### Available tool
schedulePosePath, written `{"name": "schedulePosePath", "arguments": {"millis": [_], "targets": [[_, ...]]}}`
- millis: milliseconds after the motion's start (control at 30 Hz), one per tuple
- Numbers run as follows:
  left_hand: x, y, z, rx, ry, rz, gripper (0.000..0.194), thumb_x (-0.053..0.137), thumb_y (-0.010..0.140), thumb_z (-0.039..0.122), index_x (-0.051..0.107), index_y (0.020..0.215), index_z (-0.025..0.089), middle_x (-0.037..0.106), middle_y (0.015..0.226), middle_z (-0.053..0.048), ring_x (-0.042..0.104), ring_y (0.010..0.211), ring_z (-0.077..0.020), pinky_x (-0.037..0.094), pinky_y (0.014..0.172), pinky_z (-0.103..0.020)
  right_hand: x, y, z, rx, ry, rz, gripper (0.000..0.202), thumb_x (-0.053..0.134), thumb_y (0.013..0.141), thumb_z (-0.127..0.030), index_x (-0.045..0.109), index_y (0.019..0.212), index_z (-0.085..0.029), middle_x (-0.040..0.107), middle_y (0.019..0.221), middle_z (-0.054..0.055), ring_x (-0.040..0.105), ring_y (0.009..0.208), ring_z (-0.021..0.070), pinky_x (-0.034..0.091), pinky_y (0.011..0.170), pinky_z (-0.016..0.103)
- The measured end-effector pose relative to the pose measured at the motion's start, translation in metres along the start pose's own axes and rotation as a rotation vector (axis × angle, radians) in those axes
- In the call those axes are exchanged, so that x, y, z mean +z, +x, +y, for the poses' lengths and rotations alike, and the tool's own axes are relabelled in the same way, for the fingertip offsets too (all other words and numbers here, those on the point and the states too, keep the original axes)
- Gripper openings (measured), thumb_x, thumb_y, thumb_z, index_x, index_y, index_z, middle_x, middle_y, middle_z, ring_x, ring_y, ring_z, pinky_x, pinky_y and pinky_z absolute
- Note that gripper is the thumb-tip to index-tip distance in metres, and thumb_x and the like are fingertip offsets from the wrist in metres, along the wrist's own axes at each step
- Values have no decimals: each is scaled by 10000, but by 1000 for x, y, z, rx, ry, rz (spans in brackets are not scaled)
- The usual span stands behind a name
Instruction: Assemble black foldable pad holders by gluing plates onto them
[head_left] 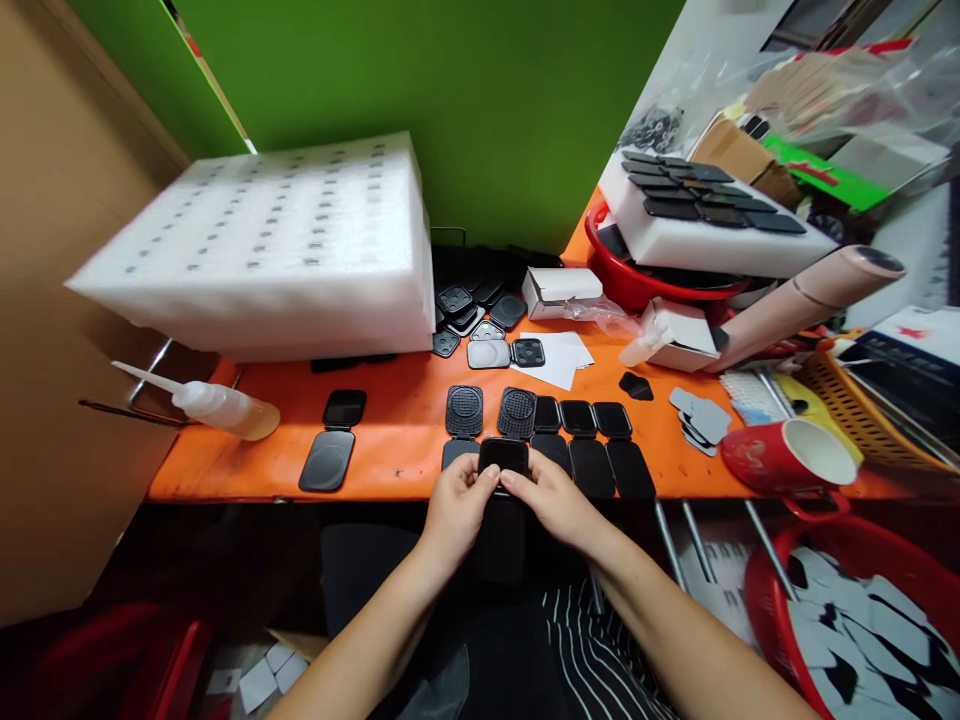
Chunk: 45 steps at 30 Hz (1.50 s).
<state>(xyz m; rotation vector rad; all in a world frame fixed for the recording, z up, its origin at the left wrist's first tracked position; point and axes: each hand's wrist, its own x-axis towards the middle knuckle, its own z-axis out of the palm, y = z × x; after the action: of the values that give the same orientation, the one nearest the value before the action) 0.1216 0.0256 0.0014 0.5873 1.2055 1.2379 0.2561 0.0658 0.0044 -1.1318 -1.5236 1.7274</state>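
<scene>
Pinching the case (504,453) by its upper half at the desk's (405,440) front edge, your left hand (456,500) and right hand (556,490) are curling round its sides, thumbs nearly meeting on its glossy face. Uneven thumb pressure could be smearing that face or sending the case slipping downward, while a careless forward push could be jostling the nearby cases (591,468).

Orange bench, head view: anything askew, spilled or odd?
No spill or damage visible. Oddest: the white foam block at right, perched on a red basin and loaded with black pieces; looks makeshift. The black pile mid-bench is jumbled, unlike the row of open cases in front.
</scene>
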Motion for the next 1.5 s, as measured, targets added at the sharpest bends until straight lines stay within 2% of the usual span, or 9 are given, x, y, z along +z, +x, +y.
{"name": "schedulePosePath", "arguments": {"millis": [133, 233, 367, 600, 733, 933, 1200, 1333, 1500], "targets": [[-2, 0, 5, 29, 41, -8, 230, 686, 678, 359, 621, 734, 146, 609, 654, 0, 532, 622, -132, 397, 595, -232, 7, 1, 2, 28, 4, 78, 306, 580, 782, -461, 599, 886, -173, 612, 715, 6, 566, 696, 157, 437, 634, 273], [-7, -1, 6, 28, 56, -36, 248, 675, 690, 373, 631, 774, 145, 631, 677, -12, 554, 649, -146, 412, 612, -241, 12, 4, 4, 109, -23, 91, 419, 527, 764, -593, 521, 695, -179, 419, 464, -62, 391, 434, 93, 292, 436, 227], [-18, -6, 1, -42, 17, -32, 289, 741, 620, 332, 628, 811, 148, 663, 749, -25, 589, 718, -163, 437, 673, -258, 21, 6, 11, 202, -15, 41, 529, 436, 742, -710, 447, 640, -191, 365, 437, -73, 318, 376, 74, 220, 389, 220], [-29, -16, 8, -113, -65, -11, 305, 770, 583, 301, 634, 804, 142, 680, 717, -36, 609, 660, -166, 452, 645, -269, 29, 11, 13, 270, -4, -53, 672, 250, 748, -782, 453, 522, -182, 444, 400, -14, 405, 383, 90, 309, 425, 232], [-29, -13, 10, -100, -129, 67, 302, 755, 611, 283, 645, 852, 138, 685, 759, -44, 617, 685, -170, 458, 656, -265, 27, 1, 8, 254, 113, -105, 617, 349, 741, -758, 518, 656, -171, 516, 488, -14, 459, 431, 98, 366, 453, 230], [-26, -7, 12, -34, -248, 171, 316, 711, 678, 268, 630, 962, 158, 683, 851, -36, 604, 738, -149, 458, 678, -246, 38, -28, 9, 267, 243, -310, 426, 625, 758, -482, 590, 1073, -197, 632, 887, 36, 585, 708, 157, 504, 620, 296], [-18, -4, 19, 39, -376, 190, 268, 700, 692, 277, 637, 929, 169, 678, 832, -17, 601, 730, -133, 438, 689, -234, 57, -32, 18, 133, 465, -107, 435, 636, 792, -363, 561, 1210, -270, 577, 1249, 45, 500, 1171, 234, 298, 1055, 436], [-15, -3, 18, 57, -379, 243, 246, 708, 677, 280, 617, 879, 172, 646, 753, 11, 575, 659, -115, 428, 650, -228, 64, -32, 27, 110, 469, -13, 491, 636, 794, -366, 509, 1265, -313, 475, 1365, 7, 362, 1297, 204, 191, 1113, 412], [-17, -3, 16, 54, -171, 274, 317, 720, 654, 217, 574, 933, 178, 626, 841, -1, 572, 740, -133, 446, 700, -254, 67, -32, 27, 170, 530, -14, 475, 580, 828, -404, 492, 1283, -305, 478, 1362, 24, 378, 1287, 217, 252, 1090, 423]]}}
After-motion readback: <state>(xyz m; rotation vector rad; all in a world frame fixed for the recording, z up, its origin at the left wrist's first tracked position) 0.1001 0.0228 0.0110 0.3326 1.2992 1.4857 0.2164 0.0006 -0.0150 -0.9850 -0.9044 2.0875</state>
